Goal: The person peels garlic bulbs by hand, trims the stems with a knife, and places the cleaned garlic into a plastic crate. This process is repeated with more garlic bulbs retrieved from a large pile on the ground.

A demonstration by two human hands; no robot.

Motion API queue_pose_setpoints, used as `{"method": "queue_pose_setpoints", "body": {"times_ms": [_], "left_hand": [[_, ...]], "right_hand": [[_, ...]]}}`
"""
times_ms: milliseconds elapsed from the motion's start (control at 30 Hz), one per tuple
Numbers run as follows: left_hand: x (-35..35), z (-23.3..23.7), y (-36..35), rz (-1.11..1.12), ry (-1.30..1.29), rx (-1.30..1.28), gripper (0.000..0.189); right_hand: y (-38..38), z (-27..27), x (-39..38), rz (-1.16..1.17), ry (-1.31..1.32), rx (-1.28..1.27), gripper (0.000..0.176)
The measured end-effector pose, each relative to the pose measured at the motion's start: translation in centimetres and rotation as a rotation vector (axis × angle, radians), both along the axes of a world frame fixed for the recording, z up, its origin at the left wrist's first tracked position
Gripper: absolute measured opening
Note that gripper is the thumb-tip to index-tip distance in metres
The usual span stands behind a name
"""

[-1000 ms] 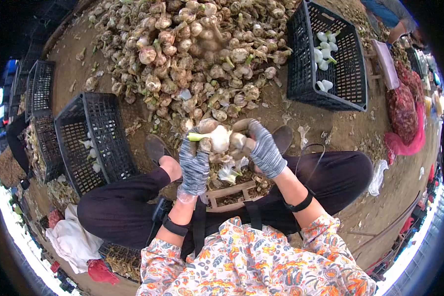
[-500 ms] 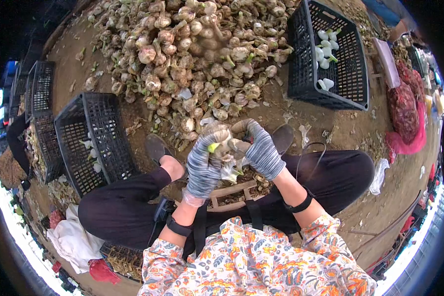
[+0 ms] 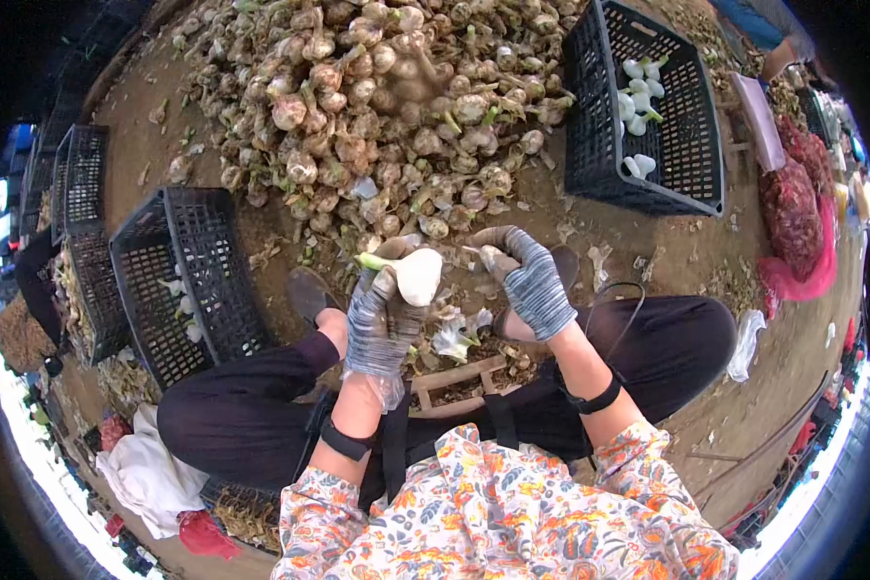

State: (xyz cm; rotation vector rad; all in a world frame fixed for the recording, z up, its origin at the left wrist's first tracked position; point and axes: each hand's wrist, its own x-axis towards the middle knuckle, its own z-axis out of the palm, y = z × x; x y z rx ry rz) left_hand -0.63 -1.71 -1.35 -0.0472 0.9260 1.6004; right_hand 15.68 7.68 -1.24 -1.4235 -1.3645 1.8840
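Observation:
A smooth white peeled garlic bulb with a short green stem rests in my left hand, whose gloved fingers close round it from the left and below. Apart from it, to the right, my right hand in a matching striped glove has its fingers curled and pinched together. Whether something small is between those fingertips I cannot make out. Beneath the hands, pale garlic peelings lie by a wooden frame. Beyond them spreads a large heap of unpeeled garlic with dirty skins.
A black plastic crate at the upper right holds several white bulbs. Another black crate at the left has a few inside. Red mesh sacks lie far right, a white cloth sack lower left. Another person's arm shows upper right.
My hands have drawn apart, the right one moving rightward. The garlic bulb, mostly covered by my fingers before, now shows white and bare in my left hand.

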Motion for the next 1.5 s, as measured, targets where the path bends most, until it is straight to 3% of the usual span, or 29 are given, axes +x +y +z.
{"method": "queue_pose_setpoints", "body": {"times_ms": [33,100,167,233,267,300,367,433,500,567,633,667,700,733,800,867,900,967,1100,1167,1233,1267,1300,1367,1400,1500], "left_hand": [[-0.1,-0.5,-0.2,0.024,-0.169,-0.021,0.039],[-0.4,-1.6,-0.2,0.029,-0.291,-0.041,0.041],[-0.5,-2.3,-0.1,0.084,-0.49,-0.052,0.038],[-0.2,-2.9,-0.1,0.096,-0.549,-0.017,0.034],[0.2,-3.1,0.0,0.097,-0.496,-0.086,0.033],[0.7,-3.4,0.1,0.097,-0.443,-0.156,0.031],[2.3,-6.0,-0.3,-0.096,0.052,-0.184,0.028],[3.6,-6.7,-0.2,-0.278,0.265,-0.329,0.03],[4.1,-5.8,0.3,-0.29,0.435,-0.349,0.034],[3.1,-9.1,-0.7,-0.254,0.285,-0.507,0.036],[1.6,-14.1,-1.7,-0.113,0.649,-0.5,0.035],[0.3,-15.3,-2.2,-0.092,0.85,-0.587,0.042],[-1.4,-16.3,-2.4,-0.199,1.305,-0.692,0.054],[-2.2,-15.7,-1.8,-0.213,1.383,-0.768,0.061],[-3.6,-15.5,-0.4,-0.226,1.46,-0.843,0.068],[-5.1,-16.6,0.7,-0.531,1.65,-0.821,0.073],[-5.8,-17.4,1.2,-0.531,1.646,-0.826,0.073],[-7.5,-18.6,2.1,-0.836,1.491,-0.793,0.076],[-10.4,-17.8,1.1,-0.847,1.559,-0.562,0.077],[-9.5,-14.6,1.5,-0.849,1.685,-0.566,0.067],[-8.7,-12.7,1.9,-0.403,1.034,-0.295,0.057],[-7.9,-11.0,2.1,-0.283,0.739,-0.243,0.052],[-5.8,-5.3,2.6,-0.233,0.557,-0.127,0.055],[-3.1,-0.7,2.0,-0.277,0.441,0.099,0.052],[-2.3,-0.9,0.9,-0.314,0.449,0.117,0.051],[-0.8,-2.1,-0.7,-0.34,0.584,0.178,0.053]], "right_hand": [[-0.1,0.3,0.0,-0.001,0.001,-0.004,0.021],[-0.4,0.6,-0.1,0.077,-0.309,0.288,0.021],[-0.6,0.2,-0.5,0.078,-0.335,0.326,0.03],[-1.1,-0.5,-0.5,0.116,-0.268,0.545,0.042],[-1.0,-2.3,-0.4,0.112,-0.016,0.281,0.049],[-1.2,-1.9,-0.6,0.11,-0.022,0.283,0.049],[-1.6,-0.7,-1.2,0.052,0.301,-0.463,0.049],[-0.9,-5.5,0.0,0.123,0.216,-0.364,0.045],[1.0,-6.4,1.4,-0.494,0.391,-0.853,0.038],[4.7,-3.0,3.5,-0.701,0.744,-0.58,0.035],[7.9,-0.8,6.3,-0.541,1.171,-0.333,0.041],[8.6,0.1,7.6,-0.554,1.209,-0.393,0.042],[9.0,0.6,8.1,-0.569,1.247,-0.449,0.044],[8.8,0.5,7.6,-0.572,1.249,-0.457,0.044],[8.1,0.3,6.4,-0.516,0.999,-0.439,0.041],[6.4,-0.4,4.4,-0.572,0.864,-0.49,0.037],[5.6,-0.9,3.4,-0.62,0.727,-0.536,0.033],[4.3,-1.9,1.7,-0.609,0.558,-0.721,0.027],[1.3,-3.6,-0.3,-0.238,0.35,-0.69,0.023],[0.4,-2.5,-1.1,-0.032,0.114,-0.583,0.03],[-0.8,-3.7,-1.0,0.132,0.198,-0.756,0.028],[-1.3,-4.7,-1.3,0.166,0.154,-0.797,0.032],[-1.5,-4.3,-1.8,0.168,0.158,-0.788,0.032],[-2.1,-3.4,-2.4,-0.085,0.36,-0.881,0.04],[-1.6,-2.8,-2.3,-0.094,0.383,-0.815,0.043],[-1.4,-1.3,-2.1,-0.144,0.4,-0.35,0.04]]}}
